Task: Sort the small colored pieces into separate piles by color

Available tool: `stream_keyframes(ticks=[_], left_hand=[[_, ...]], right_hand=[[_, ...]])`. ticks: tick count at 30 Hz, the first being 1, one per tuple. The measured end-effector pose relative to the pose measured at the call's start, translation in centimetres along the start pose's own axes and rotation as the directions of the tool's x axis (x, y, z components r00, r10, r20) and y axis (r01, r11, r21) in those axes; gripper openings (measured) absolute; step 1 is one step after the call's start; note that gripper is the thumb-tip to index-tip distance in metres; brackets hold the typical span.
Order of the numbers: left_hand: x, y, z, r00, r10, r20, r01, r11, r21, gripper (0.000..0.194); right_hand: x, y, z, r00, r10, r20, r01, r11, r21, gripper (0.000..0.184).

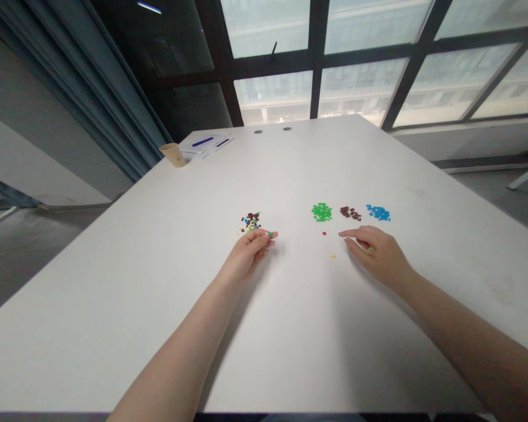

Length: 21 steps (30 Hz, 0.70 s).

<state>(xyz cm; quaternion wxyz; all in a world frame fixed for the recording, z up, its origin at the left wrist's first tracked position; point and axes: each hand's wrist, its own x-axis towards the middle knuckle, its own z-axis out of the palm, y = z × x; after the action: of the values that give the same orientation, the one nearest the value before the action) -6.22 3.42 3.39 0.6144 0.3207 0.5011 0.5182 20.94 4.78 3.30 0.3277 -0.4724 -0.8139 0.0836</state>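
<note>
My left hand (251,249) pinches a small green piece (271,234) between thumb and forefinger. Just behind it lies a mixed pile of tiny pieces (251,219), mostly brown with some yellow, green and blue; the hand hides its near edge. On the right side, my right hand (376,252) has forefinger and thumb stretched apart, while some yellow pieces (369,250) show under its curled fingers. The forefinger points just in front of a brown pile (350,213). Left of that is a green pile (321,212), and to its right a blue pile (379,212).
A single red piece (324,233) and a few yellow ones (333,256) lie on the white table (167,281) between my hands. At the far left are a tilted-looking paper cup (173,155) and sheets of paper (205,147) with a blue pen (202,142).
</note>
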Motion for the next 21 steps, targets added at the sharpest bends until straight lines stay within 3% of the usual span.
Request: stream_keyframes(ticks=[3, 6, 13, 21], left_hand=[[-1.9, -1.1, 2.3, 0.96, -0.236, 0.147, 0.27, 0.921, -0.281, 0.012], [-3.2, -2.1, 3.7, 0.907, -0.342, 0.244, 0.414, 0.827, -0.38, 0.01], [-4.0, -2.5, 4.1, 0.87, -0.31, 0.384, 0.47, 0.758, -0.452, 0.019], [-4.4, -2.7, 4.2, 0.853, -0.324, 0.409, 0.495, 0.75, -0.439, 0.022]], right_hand=[[-0.1, 0.0, 0.2, 1.0, 0.004, 0.023, -0.004, 1.0, -0.008, 0.022], [-0.1, 0.0, 0.4, 0.999, -0.005, 0.032, 0.005, 1.0, -0.003, 0.022], [-0.1, -0.1, 0.2, 0.999, -0.001, 0.044, 0.001, 1.0, 0.004, 0.022], [-0.2, -0.2, 0.4, 0.999, -0.017, 0.047, 0.017, 1.0, -0.002, 0.021]])
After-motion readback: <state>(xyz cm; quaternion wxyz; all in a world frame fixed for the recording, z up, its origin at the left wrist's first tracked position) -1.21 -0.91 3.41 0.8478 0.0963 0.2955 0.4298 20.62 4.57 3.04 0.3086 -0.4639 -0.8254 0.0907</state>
